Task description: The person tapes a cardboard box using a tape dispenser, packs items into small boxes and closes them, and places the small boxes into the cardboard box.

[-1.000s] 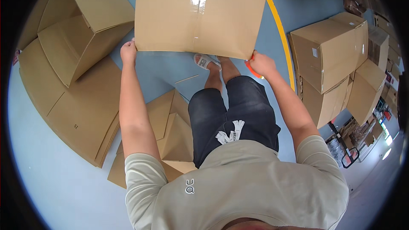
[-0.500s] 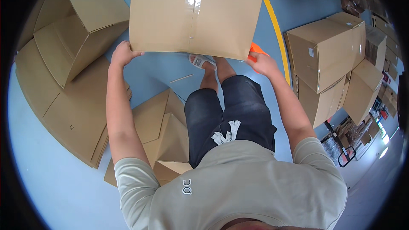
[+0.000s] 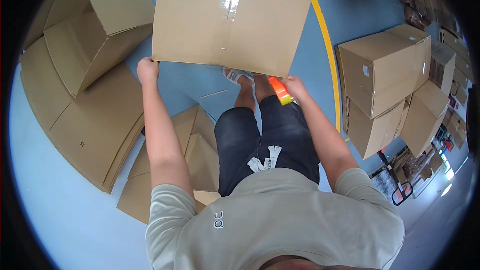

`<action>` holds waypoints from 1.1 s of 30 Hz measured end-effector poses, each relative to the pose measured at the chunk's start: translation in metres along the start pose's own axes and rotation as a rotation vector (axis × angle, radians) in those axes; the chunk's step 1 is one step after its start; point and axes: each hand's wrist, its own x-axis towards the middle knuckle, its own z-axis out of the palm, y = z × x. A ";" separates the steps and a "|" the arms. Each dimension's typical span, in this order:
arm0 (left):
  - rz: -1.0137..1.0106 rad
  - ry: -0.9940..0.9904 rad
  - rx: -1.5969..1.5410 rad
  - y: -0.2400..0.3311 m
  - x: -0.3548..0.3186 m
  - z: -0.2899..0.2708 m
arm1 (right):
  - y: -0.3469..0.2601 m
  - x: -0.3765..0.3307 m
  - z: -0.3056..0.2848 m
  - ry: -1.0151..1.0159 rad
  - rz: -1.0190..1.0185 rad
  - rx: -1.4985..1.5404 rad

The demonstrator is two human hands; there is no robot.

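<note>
A large cardboard box [image 3: 195, 20] is in front of me, with a shiny strip of clear tape along the middle of its face. My left hand [image 3: 147, 71] is closed on the box's near left corner, its fingertips partly hidden. At the near right corner, my right hand [image 3: 293, 88] is closed around an orange tape dispenser [image 3: 279, 89] with a yellow end. That hand also touches the box corner; the grip under the edge is hidden.
Open cardboard boxes [image 3: 117, 5] and a stack of flat cartons [image 3: 75, 130] lie at left. Another carton [image 3: 175, 145] is beside my left leg. Closed boxes [image 3: 385, 70] are piled at right, beyond a yellow floor line [image 3: 327, 50]. A black-handled cart [image 3: 401, 193] stands lower right.
My left hand has shifted slightly right and its thumb no longer sticks out along the box edge. My right hand has come lower and inward; the orange dispenser now points toward my legs.
</note>
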 end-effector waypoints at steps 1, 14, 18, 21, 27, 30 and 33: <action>-0.075 0.063 -0.054 -0.005 0.000 0.003 | -0.002 -0.005 0.003 -0.100 0.031 0.293; -0.224 0.521 -1.476 0.158 -0.065 0.108 | -0.044 -0.011 0.036 -0.251 0.037 0.858; -0.108 0.517 -1.424 0.185 -0.117 0.160 | -0.035 -0.006 0.031 -0.240 0.049 0.807; -0.084 0.261 -1.220 0.196 -0.169 0.202 | -0.040 -0.009 0.028 -0.226 0.038 0.733; -0.118 0.033 -1.114 0.191 -0.191 0.186 | -0.101 -0.048 -0.021 -0.291 0.304 0.128; -0.321 -0.049 -1.616 0.192 -0.149 0.151 | -0.168 -0.100 -0.066 -0.398 0.043 -0.065; -0.509 0.078 -1.884 0.203 -0.118 0.138 | -0.234 -0.129 -0.120 -0.331 -0.228 -0.129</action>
